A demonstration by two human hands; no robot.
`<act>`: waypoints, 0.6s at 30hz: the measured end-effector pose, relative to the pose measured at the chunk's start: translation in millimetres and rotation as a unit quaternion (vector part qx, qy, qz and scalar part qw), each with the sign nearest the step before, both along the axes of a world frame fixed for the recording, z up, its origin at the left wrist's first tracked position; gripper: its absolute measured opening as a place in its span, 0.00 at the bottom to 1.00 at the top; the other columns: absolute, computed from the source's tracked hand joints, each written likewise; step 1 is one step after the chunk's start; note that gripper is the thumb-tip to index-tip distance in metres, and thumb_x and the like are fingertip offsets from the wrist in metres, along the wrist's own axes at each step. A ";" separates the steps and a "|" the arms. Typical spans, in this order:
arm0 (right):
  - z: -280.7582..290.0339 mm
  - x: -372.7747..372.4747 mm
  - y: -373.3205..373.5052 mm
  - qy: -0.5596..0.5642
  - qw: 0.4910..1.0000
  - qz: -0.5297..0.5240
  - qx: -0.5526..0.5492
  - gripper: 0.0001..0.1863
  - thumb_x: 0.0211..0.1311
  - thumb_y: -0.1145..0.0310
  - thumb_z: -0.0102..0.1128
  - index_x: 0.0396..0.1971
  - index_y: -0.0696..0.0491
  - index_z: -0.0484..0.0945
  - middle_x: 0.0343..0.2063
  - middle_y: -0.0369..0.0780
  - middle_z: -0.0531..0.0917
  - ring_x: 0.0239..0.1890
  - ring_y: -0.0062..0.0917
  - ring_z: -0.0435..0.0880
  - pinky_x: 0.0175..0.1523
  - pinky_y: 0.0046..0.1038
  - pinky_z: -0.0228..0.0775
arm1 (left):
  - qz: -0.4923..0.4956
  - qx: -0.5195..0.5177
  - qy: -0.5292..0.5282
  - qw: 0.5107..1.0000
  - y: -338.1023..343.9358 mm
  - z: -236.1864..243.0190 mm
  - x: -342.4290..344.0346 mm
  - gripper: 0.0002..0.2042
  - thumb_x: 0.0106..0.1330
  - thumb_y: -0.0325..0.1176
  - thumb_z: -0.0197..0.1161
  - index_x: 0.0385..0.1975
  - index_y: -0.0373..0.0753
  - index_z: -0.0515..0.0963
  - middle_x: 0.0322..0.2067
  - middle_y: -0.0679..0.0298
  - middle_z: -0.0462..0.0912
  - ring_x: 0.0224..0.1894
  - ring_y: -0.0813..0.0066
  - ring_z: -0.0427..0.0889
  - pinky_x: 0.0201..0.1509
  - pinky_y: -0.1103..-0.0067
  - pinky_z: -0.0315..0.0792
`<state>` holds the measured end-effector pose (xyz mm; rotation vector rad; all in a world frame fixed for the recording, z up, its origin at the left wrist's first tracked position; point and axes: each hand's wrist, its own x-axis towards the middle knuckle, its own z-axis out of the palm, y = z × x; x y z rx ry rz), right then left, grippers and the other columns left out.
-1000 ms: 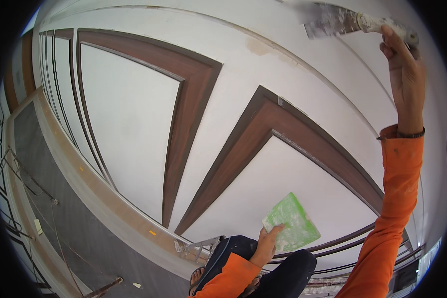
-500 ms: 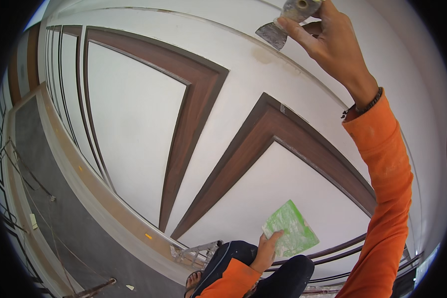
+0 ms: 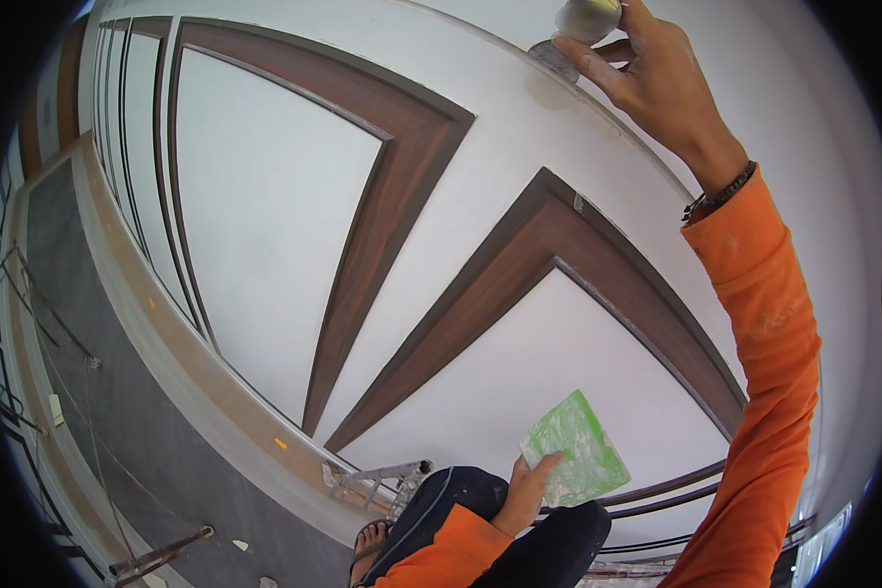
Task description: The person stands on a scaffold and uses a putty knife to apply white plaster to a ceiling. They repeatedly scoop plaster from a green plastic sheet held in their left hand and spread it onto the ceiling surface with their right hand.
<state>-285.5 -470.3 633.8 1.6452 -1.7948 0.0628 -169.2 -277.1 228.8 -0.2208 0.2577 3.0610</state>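
- I see the left hand (image 3: 529, 490) gripping a smeared green putty board (image 3: 580, 449).
- I see the right hand (image 3: 664, 90) holding a putty knife (image 3: 590, 18) beside a beige wall patch (image 3: 553, 94).

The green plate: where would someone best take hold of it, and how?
Probably pinch the green plate at its lower-left edge, coming from below left, thumb over its smeared face, as the left hand does: it looks flat and thin.
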 end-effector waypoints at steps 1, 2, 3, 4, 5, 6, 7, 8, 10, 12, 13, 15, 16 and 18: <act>-0.2 -1.6 0.4 0.012 1.000 0.000 -0.005 0.17 0.61 0.69 0.66 0.47 0.55 0.71 0.35 0.46 0.85 0.39 0.34 0.88 0.46 0.31 0.84 | 0.001 -0.002 0.004 1.000 0.9 -2.2 -0.6 0.16 0.67 0.27 0.60 0.53 0.31 0.71 0.46 0.58 0.80 0.48 0.68 0.83 0.51 0.71 0.79; -0.8 -2.7 0.2 0.024 1.000 -0.001 -0.009 0.17 0.61 0.68 0.66 0.47 0.55 0.71 0.34 0.45 0.85 0.39 0.33 0.88 0.45 0.30 0.84 | 0.003 -0.004 0.008 1.000 2.2 -5.7 -1.9 0.16 0.67 0.27 0.60 0.53 0.31 0.71 0.46 0.58 0.80 0.48 0.69 0.82 0.51 0.71 0.79; -2.5 -2.1 0.0 0.008 1.000 0.016 -0.023 0.17 0.60 0.69 0.67 0.45 0.55 0.72 0.33 0.44 0.85 0.38 0.31 0.87 0.44 0.29 0.83 | 0.004 -0.006 0.012 1.000 3.1 -7.8 -2.1 0.16 0.67 0.27 0.60 0.53 0.31 0.71 0.46 0.58 0.80 0.48 0.69 0.82 0.51 0.72 0.79; -4.3 0.1 0.4 -0.007 0.999 0.033 -0.037 0.16 0.60 0.69 0.67 0.44 0.55 0.73 0.32 0.43 0.85 0.38 0.29 0.87 0.43 0.28 0.82 | 0.003 -0.007 0.009 1.000 2.7 -6.9 -1.7 0.16 0.67 0.27 0.60 0.53 0.31 0.71 0.46 0.58 0.80 0.48 0.69 0.82 0.50 0.72 0.79; -6.6 2.2 1.1 -0.022 0.997 0.049 -0.050 0.15 0.59 0.69 0.68 0.43 0.55 0.74 0.31 0.42 0.85 0.37 0.27 0.87 0.42 0.27 0.81 | 0.003 -0.008 0.006 1.000 1.2 -5.2 -1.1 0.16 0.68 0.28 0.60 0.53 0.32 0.71 0.46 0.58 0.80 0.48 0.69 0.82 0.50 0.72 0.79; -9.1 3.4 2.8 0.015 0.994 0.083 -0.069 0.15 0.58 0.69 0.69 0.41 0.55 0.74 0.31 0.41 0.84 0.36 0.26 0.86 0.41 0.26 0.80 | 0.002 -0.009 0.002 1.000 -0.3 -3.5 -0.1 0.16 0.68 0.28 0.60 0.53 0.32 0.71 0.46 0.58 0.80 0.48 0.70 0.82 0.50 0.72 0.79; -9.8 4.6 6.0 0.054 0.988 0.116 -0.087 0.14 0.56 0.69 0.69 0.39 0.55 0.74 0.30 0.40 0.84 0.35 0.24 0.86 0.40 0.26 0.79 | 0.009 -0.009 0.005 1.000 -1.9 -0.2 1.3 0.16 0.68 0.29 0.60 0.53 0.31 0.72 0.46 0.59 0.80 0.47 0.71 0.82 0.50 0.74 0.78; -9.8 4.6 9.1 0.093 0.979 0.150 -0.105 0.14 0.55 0.70 0.70 0.38 0.56 0.75 0.29 0.39 0.83 0.34 0.22 0.85 0.39 0.25 0.78 | 0.016 -0.009 0.007 1.000 -3.7 3.3 3.7 0.16 0.69 0.31 0.61 0.52 0.30 0.73 0.45 0.60 0.81 0.46 0.72 0.82 0.50 0.75 0.77; -5.1 -5.7 26.2 0.120 0.977 0.116 -0.129 0.19 0.56 0.68 0.73 0.44 0.58 0.76 0.34 0.40 0.84 0.36 0.21 0.85 0.42 0.24 0.79 | 0.018 -0.005 0.014 1.000 -3.9 7.1 5.9 0.16 0.69 0.32 0.61 0.52 0.30 0.74 0.45 0.60 0.81 0.45 0.74 0.82 0.50 0.76 0.76; -5.5 -16.4 37.2 0.130 0.971 0.130 -0.155 0.22 0.54 0.69 0.76 0.48 0.58 0.79 0.35 0.39 0.85 0.35 0.20 0.84 0.42 0.22 0.79 | 0.017 0.003 0.015 1.000 -5.1 8.3 6.7 0.16 0.69 0.32 0.61 0.52 0.30 0.74 0.45 0.60 0.81 0.45 0.74 0.82 0.50 0.76 0.76; -8.0 -20.4 40.0 0.126 0.965 0.160 -0.168 0.22 0.53 0.70 0.77 0.47 0.58 0.80 0.33 0.37 0.84 0.34 0.19 0.84 0.39 0.20 0.78 | 0.020 0.001 0.013 1.000 -4.7 7.2 6.1 0.16 0.69 0.32 0.61 0.52 0.30 0.74 0.45 0.60 0.81 0.45 0.74 0.82 0.50 0.76 0.76; -9.8 -18.6 47.1 0.129 0.958 0.177 -0.186 0.22 0.51 0.72 0.78 0.46 0.57 0.82 0.32 0.36 0.85 0.33 0.19 0.85 0.38 0.18 0.77 | 0.026 -0.003 0.010 1.000 -2.4 4.1 5.0 0.16 0.69 0.31 0.61 0.52 0.30 0.74 0.45 0.60 0.81 0.45 0.74 0.82 0.50 0.76 0.76; -11.2 -14.4 53.4 0.138 0.958 0.162 -0.191 0.21 0.50 0.72 0.78 0.45 0.57 0.82 0.32 0.37 0.85 0.33 0.20 0.86 0.39 0.18 0.78 | 0.021 -0.001 0.009 1.000 -2.5 4.1 5.0 0.16 0.69 0.31 0.61 0.52 0.30 0.74 0.45 0.60 0.81 0.45 0.74 0.82 0.50 0.76 0.76; -10.2 -11.3 58.5 0.128 0.961 0.148 -0.198 0.19 0.51 0.73 0.78 0.43 0.57 0.83 0.33 0.38 0.87 0.33 0.20 0.87 0.39 0.17 0.79 | 0.012 0.001 0.007 1.000 -3.1 4.2 4.9 0.15 0.69 0.31 0.61 0.52 0.30 0.74 0.45 0.61 0.81 0.46 0.74 0.81 0.50 0.76 0.76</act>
